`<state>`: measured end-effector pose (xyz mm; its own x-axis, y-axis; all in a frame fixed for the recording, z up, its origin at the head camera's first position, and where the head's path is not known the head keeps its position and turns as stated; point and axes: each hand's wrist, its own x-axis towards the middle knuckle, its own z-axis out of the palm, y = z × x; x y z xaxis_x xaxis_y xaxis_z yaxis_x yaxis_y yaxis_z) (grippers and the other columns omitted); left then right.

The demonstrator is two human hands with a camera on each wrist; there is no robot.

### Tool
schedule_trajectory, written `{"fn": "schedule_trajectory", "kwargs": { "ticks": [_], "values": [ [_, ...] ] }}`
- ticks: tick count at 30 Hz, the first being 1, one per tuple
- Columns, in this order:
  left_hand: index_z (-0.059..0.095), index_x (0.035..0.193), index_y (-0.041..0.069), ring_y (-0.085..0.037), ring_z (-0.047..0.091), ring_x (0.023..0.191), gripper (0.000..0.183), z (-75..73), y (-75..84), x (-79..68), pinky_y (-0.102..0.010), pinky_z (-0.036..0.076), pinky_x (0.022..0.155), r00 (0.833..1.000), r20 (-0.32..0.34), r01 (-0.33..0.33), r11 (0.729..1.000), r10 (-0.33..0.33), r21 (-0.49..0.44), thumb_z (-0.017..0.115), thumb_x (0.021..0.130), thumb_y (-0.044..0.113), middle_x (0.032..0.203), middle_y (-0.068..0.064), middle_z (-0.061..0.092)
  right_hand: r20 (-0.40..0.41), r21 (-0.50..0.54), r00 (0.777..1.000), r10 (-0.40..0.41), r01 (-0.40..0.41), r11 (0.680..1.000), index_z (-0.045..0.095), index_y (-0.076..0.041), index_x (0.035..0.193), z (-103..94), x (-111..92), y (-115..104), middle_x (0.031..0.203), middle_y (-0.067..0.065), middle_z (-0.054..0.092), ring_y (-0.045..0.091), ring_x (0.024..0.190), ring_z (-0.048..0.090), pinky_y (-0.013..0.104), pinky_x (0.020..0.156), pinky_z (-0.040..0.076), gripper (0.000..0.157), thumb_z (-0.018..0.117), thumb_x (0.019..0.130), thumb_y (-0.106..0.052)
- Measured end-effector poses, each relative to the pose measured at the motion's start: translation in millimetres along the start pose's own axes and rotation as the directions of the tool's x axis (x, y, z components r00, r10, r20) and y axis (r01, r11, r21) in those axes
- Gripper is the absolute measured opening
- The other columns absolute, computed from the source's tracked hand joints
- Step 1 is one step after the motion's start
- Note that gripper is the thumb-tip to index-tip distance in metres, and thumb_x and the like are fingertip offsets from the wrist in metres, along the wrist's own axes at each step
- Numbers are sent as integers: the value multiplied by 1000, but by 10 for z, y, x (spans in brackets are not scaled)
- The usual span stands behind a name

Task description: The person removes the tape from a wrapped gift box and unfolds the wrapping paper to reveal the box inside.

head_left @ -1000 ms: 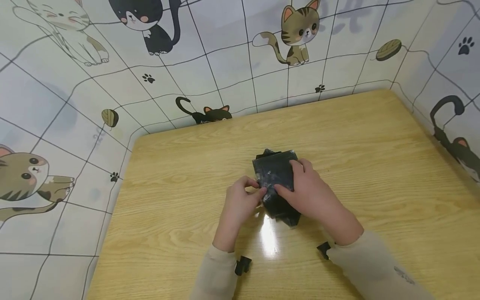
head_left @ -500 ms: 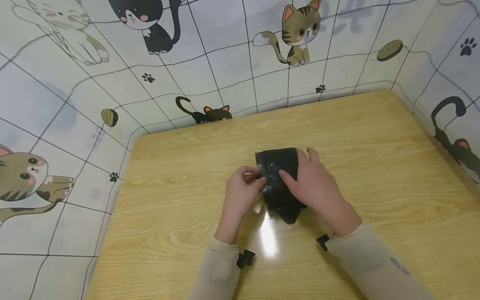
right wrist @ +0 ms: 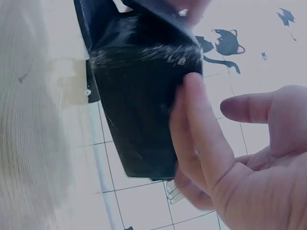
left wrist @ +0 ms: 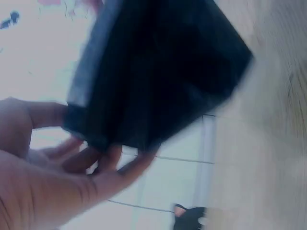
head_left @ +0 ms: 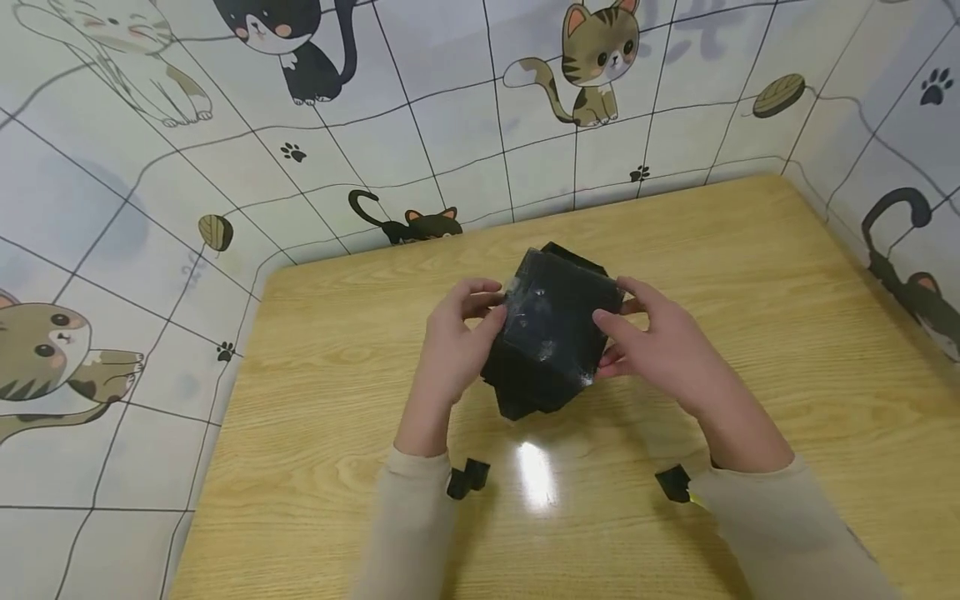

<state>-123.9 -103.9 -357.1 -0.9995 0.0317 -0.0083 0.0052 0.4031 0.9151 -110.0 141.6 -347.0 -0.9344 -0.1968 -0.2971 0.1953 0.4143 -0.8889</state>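
Note:
A black folded box-like piece (head_left: 551,312), glossy with creased, scuffed panels, is tilted up between both hands in the head view. My left hand (head_left: 453,346) grips its left edge, thumb on the face toward me and fingers behind. At the right edge my right hand (head_left: 667,346) holds it, thumb against the face and fingers curled around the side. The left wrist view shows the dark piece (left wrist: 163,72), blurred, over the left fingertips. A bent flap and a long flat panel of the black piece (right wrist: 134,115) appear in the right wrist view, fingers against its side.
The piece is held over a light wood-grain table (head_left: 337,350). White wall panels (head_left: 450,142) with cat drawings stand at the back and sides. Small black parts (head_left: 468,477) sit by the left sleeve, and another black part (head_left: 673,483) by the right sleeve.
Both hands have moved up and apart, raising the black piece toward the back and turning it. The right hand has shifted from lying over it to its right edge.

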Motion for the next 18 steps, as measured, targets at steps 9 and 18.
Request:
{"fn": "schedule_trajectory", "kwargs": {
  "ticks": [9,18],
  "values": [
    [63,139,9,-29,65,133,32,107,-477,699,-43,54,104,922,386,25,997,4,-71,48,111,3,144,-15,68,84,-62,994,64,-59,996,42,2,142,117,-32,185,110,17,77,24,94,81,41,88,64,55,57,110,-40],
    [47,153,11,-33,59,139,44,227,-532,779,-51,48,117,895,447,-52,994,2,101,55,113,27,153,-14,59,101,-197,995,-19,39,980,64,-3,126,198,-23,282,113,13,77,23,98,77,35,81,62,37,62,108,-36]
  ]
}}
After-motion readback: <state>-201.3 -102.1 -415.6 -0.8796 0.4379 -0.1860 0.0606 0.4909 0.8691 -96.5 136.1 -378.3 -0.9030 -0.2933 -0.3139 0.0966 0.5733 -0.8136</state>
